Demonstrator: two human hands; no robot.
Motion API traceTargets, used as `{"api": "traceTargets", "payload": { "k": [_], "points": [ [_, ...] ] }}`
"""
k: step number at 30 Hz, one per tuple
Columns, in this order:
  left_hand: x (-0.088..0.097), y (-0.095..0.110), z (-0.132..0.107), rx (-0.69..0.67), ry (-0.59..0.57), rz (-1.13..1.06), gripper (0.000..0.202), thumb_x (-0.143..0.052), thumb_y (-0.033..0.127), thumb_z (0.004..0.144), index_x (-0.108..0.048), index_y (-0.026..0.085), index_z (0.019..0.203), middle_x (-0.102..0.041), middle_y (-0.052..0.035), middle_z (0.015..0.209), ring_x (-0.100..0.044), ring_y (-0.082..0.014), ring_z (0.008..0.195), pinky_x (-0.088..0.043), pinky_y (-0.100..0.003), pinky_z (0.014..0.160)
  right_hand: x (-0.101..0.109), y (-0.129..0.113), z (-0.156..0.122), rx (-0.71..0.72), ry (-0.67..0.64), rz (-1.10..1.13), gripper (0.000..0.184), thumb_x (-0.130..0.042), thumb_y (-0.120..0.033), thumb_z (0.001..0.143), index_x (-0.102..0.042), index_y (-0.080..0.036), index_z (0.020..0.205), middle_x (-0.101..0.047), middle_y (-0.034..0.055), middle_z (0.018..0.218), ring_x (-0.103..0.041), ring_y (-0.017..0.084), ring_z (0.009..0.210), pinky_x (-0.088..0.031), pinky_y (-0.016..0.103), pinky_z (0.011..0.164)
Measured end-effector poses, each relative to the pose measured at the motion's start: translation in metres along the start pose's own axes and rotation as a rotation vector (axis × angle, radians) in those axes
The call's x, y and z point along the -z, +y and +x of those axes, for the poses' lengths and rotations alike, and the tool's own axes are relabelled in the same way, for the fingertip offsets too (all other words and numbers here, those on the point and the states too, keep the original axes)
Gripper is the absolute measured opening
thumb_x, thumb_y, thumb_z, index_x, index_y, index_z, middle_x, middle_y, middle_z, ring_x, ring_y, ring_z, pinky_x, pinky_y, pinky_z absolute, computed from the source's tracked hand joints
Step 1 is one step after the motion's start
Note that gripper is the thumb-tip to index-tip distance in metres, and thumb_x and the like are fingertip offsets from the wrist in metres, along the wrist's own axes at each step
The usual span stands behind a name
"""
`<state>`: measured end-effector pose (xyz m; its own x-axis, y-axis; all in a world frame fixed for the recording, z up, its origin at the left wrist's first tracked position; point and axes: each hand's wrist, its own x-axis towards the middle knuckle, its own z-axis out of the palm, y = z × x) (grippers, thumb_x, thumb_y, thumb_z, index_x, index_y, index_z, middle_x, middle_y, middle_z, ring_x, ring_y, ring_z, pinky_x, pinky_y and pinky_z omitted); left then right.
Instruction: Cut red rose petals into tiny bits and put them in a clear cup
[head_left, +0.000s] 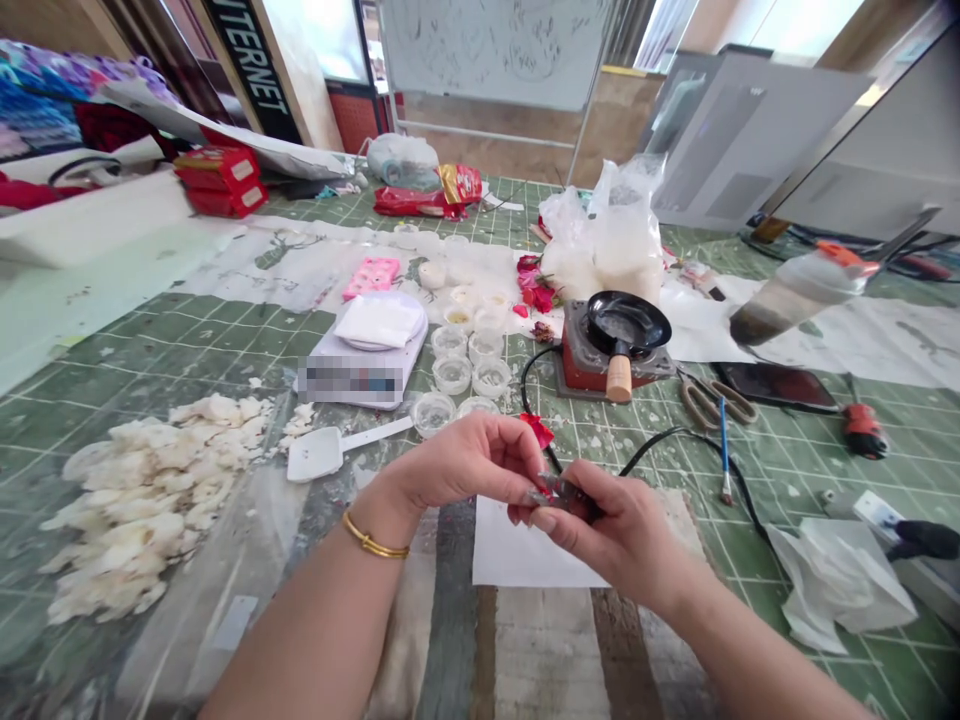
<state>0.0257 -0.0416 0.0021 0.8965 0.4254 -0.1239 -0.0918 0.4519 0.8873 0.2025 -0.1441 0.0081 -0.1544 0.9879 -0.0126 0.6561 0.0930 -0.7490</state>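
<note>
My left hand [491, 460] comes in from the left with a gold bangle at its wrist, its thumb and fingers pinched together. Against it, my right hand [619, 520] is closed too. Between the fingertips of both is a small dark, shiny piece with a bit of red; its kind is too small and covered to make out. A white sheet of paper [536, 555] lies below the hands. Just beyond the left fingers is a red petal-like piece [537, 430].
Ahead stand clear round cups [451, 375], a white scale [360, 375], and a small black pan [628, 325] on a red burner [600, 372]. White flakes [157, 490] and a white scoop [315, 455] lie left. Right are scissors [701, 402], a brush [724, 450] and crumpled tissue [840, 580].
</note>
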Motion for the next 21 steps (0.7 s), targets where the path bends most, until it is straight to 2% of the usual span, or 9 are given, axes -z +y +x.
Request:
{"api": "traceTargets", "payload": {
  "k": [7,13,21],
  "points": [
    [-0.001,-0.003,0.004,-0.002,0.020,0.002,0.016,-0.076,0.013,0.066,-0.063,0.011,0.076,-0.066,-0.0020,0.064,-0.062,-0.0100,0.055,-0.051,-0.021,0.054,-0.005,0.015,-0.001,0.095,0.042,0.054,0.039,-0.058,-0.046,0.083,-0.036,-0.021,0.064,-0.036,-0.0081,0.050,-0.027,0.005,0.046,-0.022,0.018,0.040],
    [-0.005,-0.008,0.008,-0.032,0.011,0.018,0.014,-0.075,0.011,0.067,-0.063,0.012,0.073,-0.064,-0.0030,0.071,-0.061,-0.0108,0.063,-0.050,-0.022,0.056,-0.002,0.017,-0.003,0.079,-0.016,0.092,0.034,-0.057,-0.045,0.084,-0.043,-0.019,0.066,-0.034,-0.0077,0.052,-0.028,0.005,0.047,-0.022,0.018,0.041],
    [-0.006,-0.011,0.010,-0.060,-0.019,0.017,0.013,-0.076,0.011,0.068,-0.063,0.011,0.071,-0.063,-0.0046,0.077,-0.061,-0.0121,0.069,-0.050,-0.024,0.060,-0.004,0.016,-0.006,0.129,0.029,0.107,0.034,-0.056,-0.043,0.085,-0.045,-0.019,0.065,-0.032,-0.0079,0.051,-0.026,0.005,0.046,-0.021,0.018,0.041]
  ]
}}
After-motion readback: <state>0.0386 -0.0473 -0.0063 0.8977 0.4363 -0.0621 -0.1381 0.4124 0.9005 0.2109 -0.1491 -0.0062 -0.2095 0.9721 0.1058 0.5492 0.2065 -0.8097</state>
